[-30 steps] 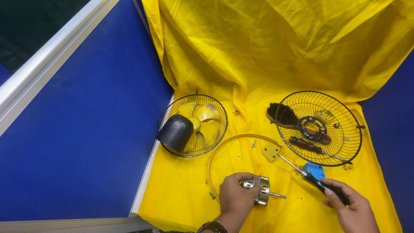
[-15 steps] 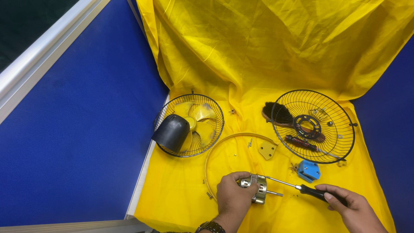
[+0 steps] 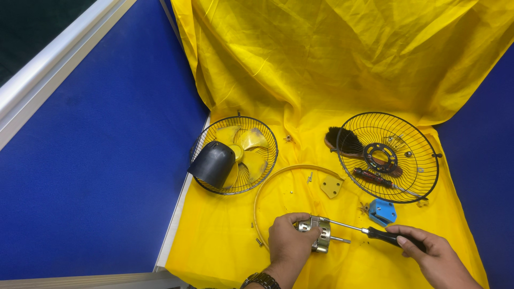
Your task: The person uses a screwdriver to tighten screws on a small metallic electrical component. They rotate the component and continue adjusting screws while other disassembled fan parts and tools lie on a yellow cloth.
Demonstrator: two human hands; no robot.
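A ribbed metal motor (image 3: 317, 233) is clasped by the left hand (image 3: 289, 243); a black-handled screwdriver (image 3: 369, 231), gripped by the right hand (image 3: 428, 256), is set against it.

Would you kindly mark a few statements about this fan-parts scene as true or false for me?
1. The left hand grips the metal motor. True.
2. The right hand holds a brush. False: it holds a screwdriver whose tip meets the motor; the brush lies in the right wire guard.
3. The yellow fan blade lies in the left wire guard. True.
4. The black cone cover stands inside the yellow ring. False: it rests at the left wire guard's edge.
5. The blue piece lies on the yellow sheet. True.
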